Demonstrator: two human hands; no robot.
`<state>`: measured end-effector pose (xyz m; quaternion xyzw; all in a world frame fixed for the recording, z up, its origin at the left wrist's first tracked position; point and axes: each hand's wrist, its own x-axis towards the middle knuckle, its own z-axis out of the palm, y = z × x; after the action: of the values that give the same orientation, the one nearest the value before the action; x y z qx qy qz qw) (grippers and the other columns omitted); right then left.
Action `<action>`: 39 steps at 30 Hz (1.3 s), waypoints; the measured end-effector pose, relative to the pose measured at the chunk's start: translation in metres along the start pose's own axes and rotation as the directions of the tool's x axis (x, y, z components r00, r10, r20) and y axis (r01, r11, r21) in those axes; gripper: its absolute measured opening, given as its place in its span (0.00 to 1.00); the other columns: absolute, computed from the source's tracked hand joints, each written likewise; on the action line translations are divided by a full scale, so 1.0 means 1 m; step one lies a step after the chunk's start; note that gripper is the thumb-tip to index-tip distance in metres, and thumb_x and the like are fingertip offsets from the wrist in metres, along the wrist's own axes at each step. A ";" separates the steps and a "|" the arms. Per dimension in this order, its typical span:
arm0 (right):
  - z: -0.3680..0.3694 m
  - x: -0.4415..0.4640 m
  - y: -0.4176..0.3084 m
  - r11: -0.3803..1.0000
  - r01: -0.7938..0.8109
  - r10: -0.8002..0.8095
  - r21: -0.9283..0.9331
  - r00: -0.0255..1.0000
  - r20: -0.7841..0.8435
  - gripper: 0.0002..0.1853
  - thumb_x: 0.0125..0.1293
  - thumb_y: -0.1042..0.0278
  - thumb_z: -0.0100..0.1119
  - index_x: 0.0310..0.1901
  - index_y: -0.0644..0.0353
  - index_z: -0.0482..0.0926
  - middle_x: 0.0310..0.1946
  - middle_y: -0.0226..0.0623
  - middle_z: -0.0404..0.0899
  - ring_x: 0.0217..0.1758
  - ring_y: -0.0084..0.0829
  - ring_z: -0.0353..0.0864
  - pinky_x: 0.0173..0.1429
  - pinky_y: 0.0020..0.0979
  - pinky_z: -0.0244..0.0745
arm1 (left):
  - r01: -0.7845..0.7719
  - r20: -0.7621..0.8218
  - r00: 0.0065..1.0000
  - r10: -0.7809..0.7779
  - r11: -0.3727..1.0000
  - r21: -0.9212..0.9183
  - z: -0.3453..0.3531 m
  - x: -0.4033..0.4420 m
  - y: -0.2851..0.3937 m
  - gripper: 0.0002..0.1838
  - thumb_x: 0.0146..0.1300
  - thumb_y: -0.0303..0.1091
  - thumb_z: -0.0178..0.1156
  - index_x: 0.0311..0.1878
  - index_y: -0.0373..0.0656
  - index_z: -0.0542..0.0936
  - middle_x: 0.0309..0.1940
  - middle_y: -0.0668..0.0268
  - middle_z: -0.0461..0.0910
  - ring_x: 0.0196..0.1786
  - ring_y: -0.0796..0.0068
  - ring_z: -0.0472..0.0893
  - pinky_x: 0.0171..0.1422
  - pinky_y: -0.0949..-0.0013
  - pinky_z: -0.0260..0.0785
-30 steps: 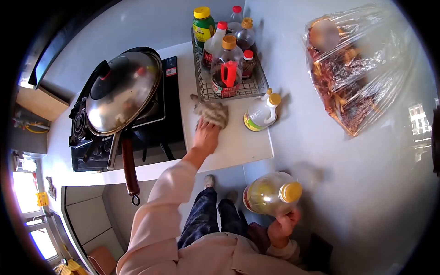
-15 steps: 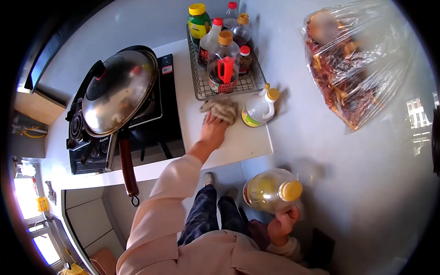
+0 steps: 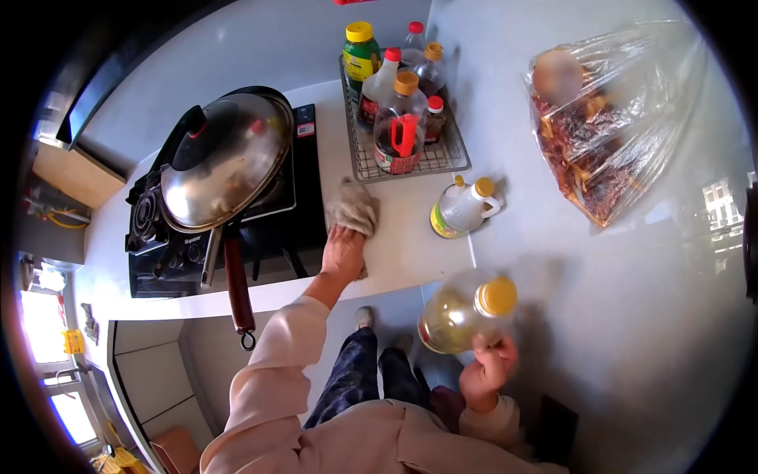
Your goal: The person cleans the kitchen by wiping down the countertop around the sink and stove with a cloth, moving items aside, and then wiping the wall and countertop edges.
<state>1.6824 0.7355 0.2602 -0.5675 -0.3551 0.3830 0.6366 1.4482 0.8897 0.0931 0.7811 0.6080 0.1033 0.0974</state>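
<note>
My left hand [image 3: 343, 254] presses a greyish-beige cleaning cloth [image 3: 353, 209] onto the white countertop [image 3: 395, 265], beside the black gas stove [image 3: 308, 197]. Its fingertips are partly hidden in the folds. In my right hand [image 3: 488, 373] is a large clear oil bottle [image 3: 452, 316] with a yellow cap, tilted and lifted off the counter, with yellowish oil inside. The fingers close near its neck and handle. A smaller bottle [image 3: 458, 213] with a yellow cap and green label stands on the counter to the right of the cloth.
A wire basket [image 3: 359, 175] of several sauce bottles stands at the back. On the stove is a lidded wok [image 3: 225, 162], its brown handle [image 3: 238, 284] jutting over the counter's front edge. A plastic bag of reddish-brown food [image 3: 588, 154] appears at the right.
My left hand has drawn the cloth from beside the basket toward the stove and the counter's front edge. The oil bottle has shifted slightly up in my right hand.
</note>
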 end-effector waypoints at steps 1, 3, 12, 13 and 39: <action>0.010 0.010 -0.001 0.997 0.060 -0.063 0.053 0.997 0.051 0.06 0.51 0.76 0.48 0.27 0.71 0.74 0.28 0.35 0.73 0.31 0.22 0.68 0.37 0.24 0.63 | 0.004 -0.005 1.000 -0.004 1.000 -0.001 0.001 0.000 -0.001 0.20 0.56 0.29 0.53 0.54 0.42 0.77 0.57 0.54 0.73 0.66 0.53 0.66 0.75 0.52 0.50; 0.029 0.028 0.004 0.978 0.193 -0.201 0.085 0.975 0.098 0.03 0.51 0.79 0.49 0.25 0.70 0.72 0.24 0.33 0.71 0.28 0.20 0.66 0.31 0.22 0.60 | -0.037 -0.174 0.984 0.033 0.999 -0.018 0.007 -0.006 -0.001 0.19 0.57 0.29 0.53 0.53 0.40 0.77 0.54 0.54 0.75 0.64 0.53 0.68 0.74 0.52 0.50; 0.106 0.107 0.060 0.909 0.396 -0.413 0.133 0.899 0.146 0.03 0.53 0.83 0.53 0.26 0.66 0.72 0.29 0.39 0.73 0.28 0.29 0.70 0.31 0.26 0.64 | -0.091 -0.191 0.979 0.071 0.991 -0.094 0.003 -0.017 0.000 0.19 0.55 0.27 0.53 0.52 0.40 0.77 0.53 0.56 0.75 0.63 0.53 0.69 0.74 0.51 0.51; 0.112 0.109 0.064 0.911 0.381 -0.404 0.160 0.903 0.149 0.01 0.53 0.82 0.53 0.27 0.65 0.73 0.29 0.39 0.73 0.29 0.29 0.70 0.33 0.25 0.64 | -0.094 -0.183 0.980 0.073 0.990 -0.107 0.002 -0.019 0.000 0.19 0.54 0.27 0.53 0.52 0.39 0.77 0.53 0.56 0.75 0.63 0.53 0.69 0.74 0.51 0.51; 0.044 0.110 0.138 0.960 -0.034 0.059 -0.277 0.995 0.083 0.33 0.57 0.75 0.56 0.66 0.68 0.60 0.64 0.47 0.63 0.67 0.38 0.62 0.71 0.34 0.55 | -0.274 0.000 0.960 0.279 0.945 -0.179 0.047 -0.026 0.135 0.17 0.52 0.30 0.54 0.47 0.42 0.80 0.47 0.60 0.77 0.57 0.61 0.72 0.73 0.55 0.51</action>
<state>1.6819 0.8620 0.1297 -0.6406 -0.4199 0.3703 0.5255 1.5806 0.8310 0.0846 0.8481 0.4796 0.1597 0.1588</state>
